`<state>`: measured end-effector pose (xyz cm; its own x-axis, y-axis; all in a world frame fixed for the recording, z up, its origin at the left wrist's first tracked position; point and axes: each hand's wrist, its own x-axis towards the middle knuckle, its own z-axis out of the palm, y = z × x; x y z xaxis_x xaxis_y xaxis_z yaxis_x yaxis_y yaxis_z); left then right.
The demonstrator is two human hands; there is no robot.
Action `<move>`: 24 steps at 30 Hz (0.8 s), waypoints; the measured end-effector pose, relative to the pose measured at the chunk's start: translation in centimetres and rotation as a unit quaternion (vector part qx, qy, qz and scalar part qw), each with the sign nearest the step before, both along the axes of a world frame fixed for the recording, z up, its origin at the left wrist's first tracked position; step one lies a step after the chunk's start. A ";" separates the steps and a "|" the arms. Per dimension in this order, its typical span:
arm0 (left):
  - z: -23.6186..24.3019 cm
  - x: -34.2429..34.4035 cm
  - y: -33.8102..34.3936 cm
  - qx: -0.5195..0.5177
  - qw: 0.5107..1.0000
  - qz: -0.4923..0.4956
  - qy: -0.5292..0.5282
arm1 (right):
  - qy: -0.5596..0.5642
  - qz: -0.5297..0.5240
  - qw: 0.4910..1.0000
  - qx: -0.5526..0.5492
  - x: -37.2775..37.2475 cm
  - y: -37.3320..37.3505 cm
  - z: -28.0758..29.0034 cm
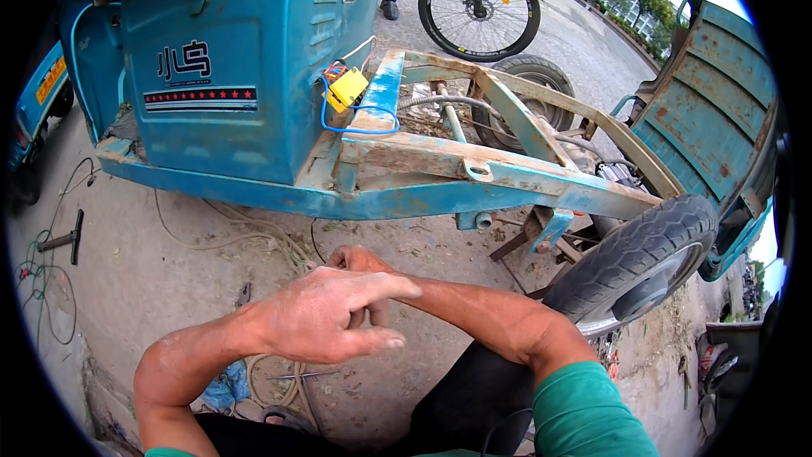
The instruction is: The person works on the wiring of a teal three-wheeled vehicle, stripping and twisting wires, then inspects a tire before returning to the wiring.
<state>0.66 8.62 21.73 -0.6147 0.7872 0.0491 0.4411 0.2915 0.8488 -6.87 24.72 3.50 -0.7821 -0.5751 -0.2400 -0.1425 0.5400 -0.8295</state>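
My left hand (317,313) is in front of me over the ground, its thumb and index finger stretched out and apart, the other fingers curled. Nothing shows in it. Just beyond, my right hand (362,260) reaches across to the left, with the left hand covering part of it. Its fingers look curled in; whether they hold anything is hidden. Both hands are nearest to the blue, paint-worn steel frame (406,200) of a cargo tricycle, apart from it. A yellow connector box (346,89) with coloured wires and a blue cable (364,129) rests on the frame.
A rear wheel (643,262) stands close to my right arm, with another wheel (541,85) beyond the frame. The rusty cargo bed (706,101) is tilted up at right. A T-handled tool (63,239), wires and a beige hose (245,237) lie on the ground. A bicycle (480,8) stands behind.
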 end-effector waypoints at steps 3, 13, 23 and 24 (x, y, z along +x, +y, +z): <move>-3.3 -0.2 -1.2 -0.046 0.999 0.006 0.020 | -0.032 -0.032 0.999 -0.017 0.2 -0.5 -0.5; -10.5 -2.0 -6.2 -0.099 0.981 0.163 -0.028 | -0.051 -0.037 0.998 0.009 0.7 -1.5 1.2; -13.2 -0.9 -7.7 -0.162 0.953 0.251 0.046 | -0.012 -0.024 1.000 0.003 0.5 -2.5 -0.4; -13.8 -1.0 -7.6 -0.144 0.958 0.244 0.048 | -0.010 -0.028 1.000 -0.010 0.5 -2.4 -0.8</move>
<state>-0.37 0.98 7.90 -0.9166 0.3964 -0.0518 0.2648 0.6991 0.6642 -6.38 22.28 2.70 -0.8080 -0.5355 -0.2457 -0.0956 0.5306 -0.8422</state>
